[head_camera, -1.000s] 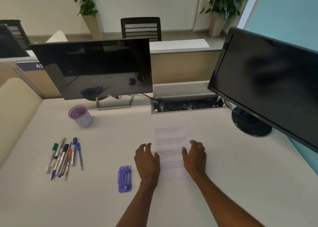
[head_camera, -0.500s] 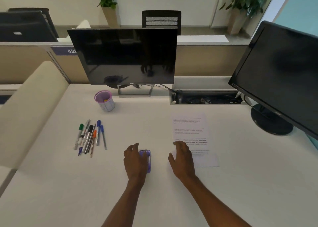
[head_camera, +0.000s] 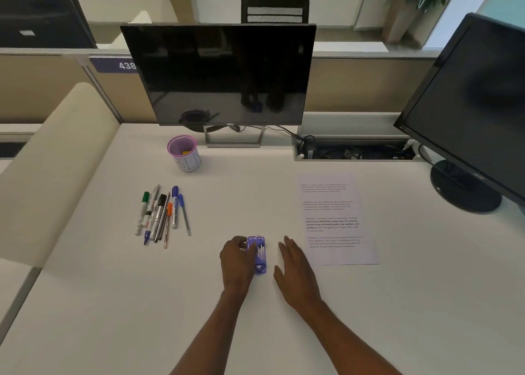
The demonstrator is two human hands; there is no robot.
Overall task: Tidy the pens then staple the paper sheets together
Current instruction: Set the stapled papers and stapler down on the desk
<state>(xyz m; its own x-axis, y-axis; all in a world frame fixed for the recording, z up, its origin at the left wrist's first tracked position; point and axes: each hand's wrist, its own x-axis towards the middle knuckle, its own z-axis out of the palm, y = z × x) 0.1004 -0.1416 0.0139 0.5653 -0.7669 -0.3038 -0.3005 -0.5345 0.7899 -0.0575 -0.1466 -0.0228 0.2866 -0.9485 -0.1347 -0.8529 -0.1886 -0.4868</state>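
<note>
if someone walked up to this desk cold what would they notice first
Probably the two hands near the front of the white desk: the left hand rests on a small purple stapler, the right hand lies flat just beside it. Next, the loose bunch of pens and markers lying to the left, below an upright purple pen cup. A printed paper sheet lies to the right, near a dark monitor.
</note>
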